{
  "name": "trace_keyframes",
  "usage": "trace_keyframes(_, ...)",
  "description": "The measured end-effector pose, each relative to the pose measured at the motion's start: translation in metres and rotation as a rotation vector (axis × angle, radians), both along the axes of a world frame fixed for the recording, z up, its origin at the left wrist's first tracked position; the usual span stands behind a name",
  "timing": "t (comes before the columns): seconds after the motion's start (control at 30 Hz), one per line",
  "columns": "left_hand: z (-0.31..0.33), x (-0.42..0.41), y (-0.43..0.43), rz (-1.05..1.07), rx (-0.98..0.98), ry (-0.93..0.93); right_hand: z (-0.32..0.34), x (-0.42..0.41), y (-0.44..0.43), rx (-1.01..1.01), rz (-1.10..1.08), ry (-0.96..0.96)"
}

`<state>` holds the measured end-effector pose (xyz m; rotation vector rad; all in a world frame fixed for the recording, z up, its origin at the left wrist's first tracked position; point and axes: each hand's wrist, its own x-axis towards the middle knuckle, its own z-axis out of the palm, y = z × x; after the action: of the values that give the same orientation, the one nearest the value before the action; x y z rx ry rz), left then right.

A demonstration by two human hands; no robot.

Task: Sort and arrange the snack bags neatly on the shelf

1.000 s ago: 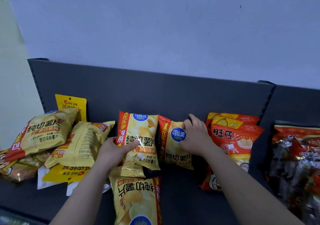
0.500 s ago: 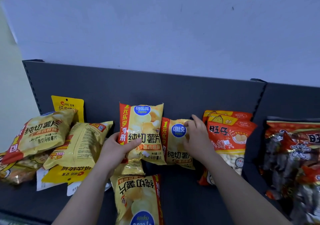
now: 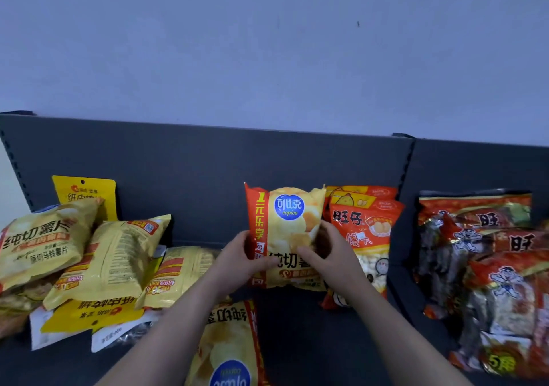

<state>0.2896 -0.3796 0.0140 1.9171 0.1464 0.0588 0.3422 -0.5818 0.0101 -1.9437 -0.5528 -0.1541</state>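
A yellow chip bag with a red side strip and blue round logo (image 3: pixel 286 222) stands upright on the dark shelf (image 3: pixel 303 338), right beside the orange Wangzai bags (image 3: pixel 367 231). My left hand (image 3: pixel 237 262) grips its lower left edge and my right hand (image 3: pixel 325 255) grips its lower right side. Whether a second chip bag stands behind it is hidden. Another chip bag (image 3: pixel 228 347) lies upside down in front, near my left forearm. A loose pile of yellow chip bags (image 3: pixel 110 261) sits at the left.
A yellow hanging pouch (image 3: pixel 84 192) leans on the shelf's back panel (image 3: pixel 193 162) at the left. Red-and-silver rice cracker packs (image 3: pixel 487 272) fill the right section past the divider (image 3: pixel 405 171). Bare shelf shows between the left pile and the held bag.
My two hands came together. The chip bag in my left hand moved right and now stands next to the orange bags, with both hands on it.
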Motion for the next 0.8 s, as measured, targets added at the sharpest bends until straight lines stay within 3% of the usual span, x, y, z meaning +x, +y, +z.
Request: trace_keyframes(0.8, -0.023, 0.015, 0.003, -0.124, 0.287, 0.146, -0.045, -0.001, -0.009, -0.145, 0.019, 0.106)
